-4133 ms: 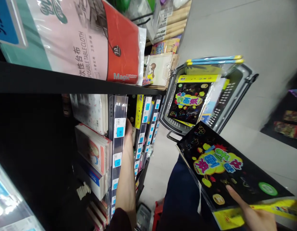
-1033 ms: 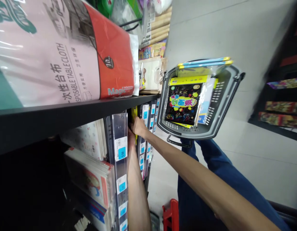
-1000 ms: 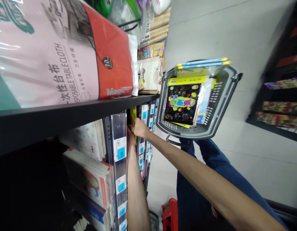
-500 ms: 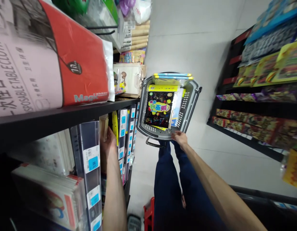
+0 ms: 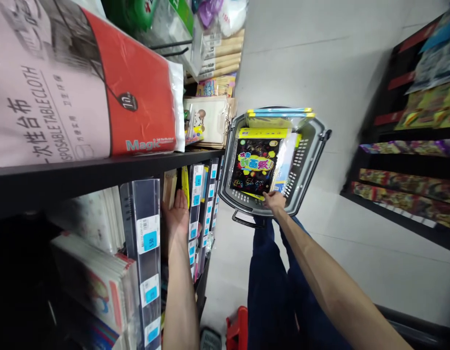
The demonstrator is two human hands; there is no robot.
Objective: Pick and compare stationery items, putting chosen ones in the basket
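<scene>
My left hand is inside the shelf, palm showing and fingers stretched out. It sits beside a pale brown, wood-coloured item and a thin yellow packet; the thumb side is partly hidden. In the grey shopping basket lies a scratch-art pad with a black cover and bright lettering. My right hand reaches over the near rim, its fingers pinched at the pad's lower right corner. Behind the pad, blue-and-yellow-edged packs stand against the basket's far wall.
A packaged disposable tablecloth lies on the black shelf board at left. Price-tagged dividers and stacked notebooks are below. Another rack with snack packets stands right. A red stool-like object is on the floor.
My right hand has gone from the basket's near rim inward to the pad's corner. My left hand's fingers have straightened beside the brown item. The whole view has shifted, moving things rightward.
</scene>
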